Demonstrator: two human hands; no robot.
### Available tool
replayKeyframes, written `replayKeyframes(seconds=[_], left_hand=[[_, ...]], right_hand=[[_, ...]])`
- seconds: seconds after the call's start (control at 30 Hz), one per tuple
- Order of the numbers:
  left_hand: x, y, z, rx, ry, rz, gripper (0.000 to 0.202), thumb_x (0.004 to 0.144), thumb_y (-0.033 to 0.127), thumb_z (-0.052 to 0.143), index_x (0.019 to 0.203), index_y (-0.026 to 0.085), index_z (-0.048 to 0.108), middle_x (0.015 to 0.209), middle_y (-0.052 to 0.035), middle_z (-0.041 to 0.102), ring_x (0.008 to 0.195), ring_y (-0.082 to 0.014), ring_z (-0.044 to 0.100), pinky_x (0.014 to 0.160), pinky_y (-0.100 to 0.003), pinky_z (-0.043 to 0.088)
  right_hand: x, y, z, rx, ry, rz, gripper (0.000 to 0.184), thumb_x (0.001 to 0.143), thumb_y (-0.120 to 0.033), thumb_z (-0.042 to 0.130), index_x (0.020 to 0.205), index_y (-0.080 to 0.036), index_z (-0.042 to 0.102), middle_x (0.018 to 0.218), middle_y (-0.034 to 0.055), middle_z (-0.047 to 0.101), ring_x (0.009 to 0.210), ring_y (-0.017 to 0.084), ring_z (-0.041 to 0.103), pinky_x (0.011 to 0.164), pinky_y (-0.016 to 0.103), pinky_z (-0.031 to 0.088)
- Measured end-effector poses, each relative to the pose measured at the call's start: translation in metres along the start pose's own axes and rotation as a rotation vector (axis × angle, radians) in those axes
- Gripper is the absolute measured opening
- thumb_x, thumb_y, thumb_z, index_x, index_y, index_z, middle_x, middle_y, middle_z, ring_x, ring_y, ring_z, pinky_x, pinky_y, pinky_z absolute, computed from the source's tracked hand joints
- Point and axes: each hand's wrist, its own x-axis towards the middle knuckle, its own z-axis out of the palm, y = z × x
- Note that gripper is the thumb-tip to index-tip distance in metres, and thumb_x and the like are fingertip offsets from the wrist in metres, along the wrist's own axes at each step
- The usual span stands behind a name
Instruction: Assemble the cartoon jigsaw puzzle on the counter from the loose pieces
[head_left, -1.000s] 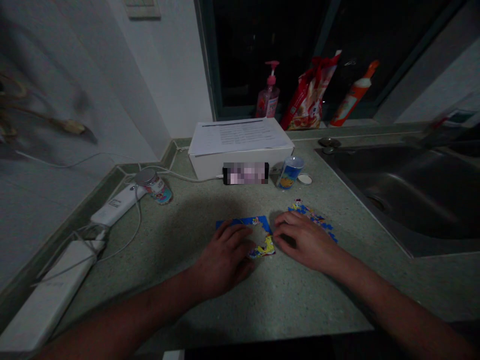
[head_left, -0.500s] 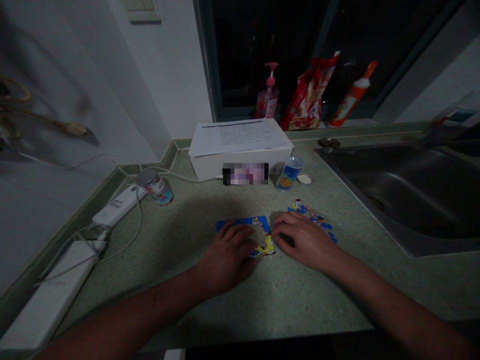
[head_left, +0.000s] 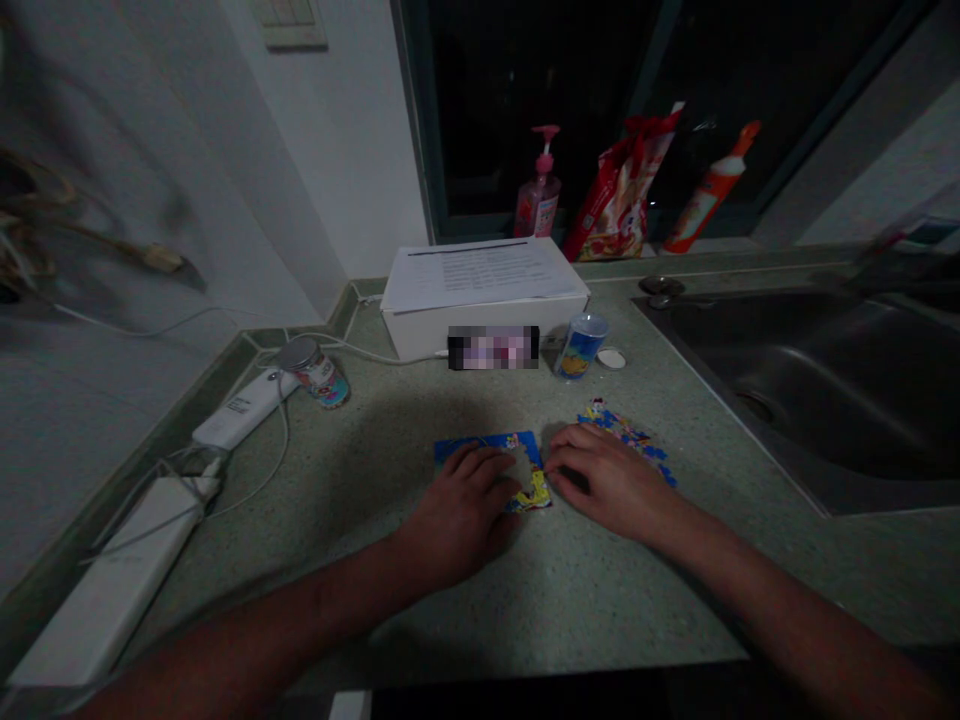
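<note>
My left hand [head_left: 463,510] rests with slightly spread fingers over a part-built jigsaw puzzle [head_left: 484,446] with a blue border and yellow cartoon pieces, hiding its lower left part. My right hand [head_left: 611,482] lies flat on the speckled green countertop [head_left: 570,600], touching or almost touching the puzzle's right edge. Just beyond that hand lies a scattered patch of loose blue and yellow puzzle pieces [head_left: 626,436]. Neither hand shows a piece held in it, though the right palm's underside is hidden.
Behind the puzzle stand a white box [head_left: 484,325] topped with printed paper, a blue cup [head_left: 580,345] and a tin can [head_left: 319,375]. White power strips and cables lie at the left. A steel sink [head_left: 795,390] is set into the counter on the right.
My left hand has shifted slightly right and further over the puzzle. My right hand has barely moved, and the puzzle pieces stay in place.
</note>
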Motion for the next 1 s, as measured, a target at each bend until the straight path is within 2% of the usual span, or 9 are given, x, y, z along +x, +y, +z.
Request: replayKeyframes(seconds=[0.23,0.47,0.67,1.0], left_hand=[[0.006,0.006,0.0,0.011,-0.017,-0.017,0.029,0.097,0.029,0.074,0.124,0.019,0.072,0.138,-0.0129,0.072,0.131,-0.034,0.064,0.118,-0.058,0.048],[0.019,0.016,0.011,0.001,0.038,-0.093,0.021,0.096,0.03,0.076,0.114,0.018,0.074,0.133,-0.0128,0.075,0.126,-0.0347,0.067,0.111,-0.057,0.054],[0.016,0.015,0.018,-0.021,0.094,-0.078,0.017,0.096,0.027,0.073,0.111,0.019,0.073,0.13,-0.0128,0.075,0.126,-0.0343,0.067,0.111,-0.058,0.053],[0.013,0.013,0.019,-0.029,0.096,-0.057,0.013,0.098,0.026,0.071,0.109,0.02,0.073,0.13,-0.0115,0.075,0.125,-0.0325,0.067,0.116,-0.059,0.05]], right_hand=[[0.0,0.0,-0.001,-0.003,0.006,-0.008,0.013,0.097,-0.013,0.067,0.092,-0.023,0.074,0.101,0.0062,0.071,0.098,0.025,0.068,0.09,0.043,0.054],[0.0,0.0,-0.003,-0.034,0.021,-0.015,0.016,0.096,-0.011,0.065,0.09,-0.023,0.073,0.1,0.0062,0.072,0.097,0.025,0.068,0.089,0.044,0.054],[0.0,-0.001,-0.003,-0.033,0.021,-0.009,0.015,0.097,-0.012,0.064,0.09,-0.023,0.073,0.098,0.0058,0.071,0.095,0.026,0.068,0.088,0.045,0.054],[-0.001,0.002,-0.001,-0.026,0.011,0.0,0.014,0.098,-0.014,0.064,0.093,-0.023,0.073,0.101,0.0066,0.071,0.099,0.026,0.067,0.091,0.045,0.053]])
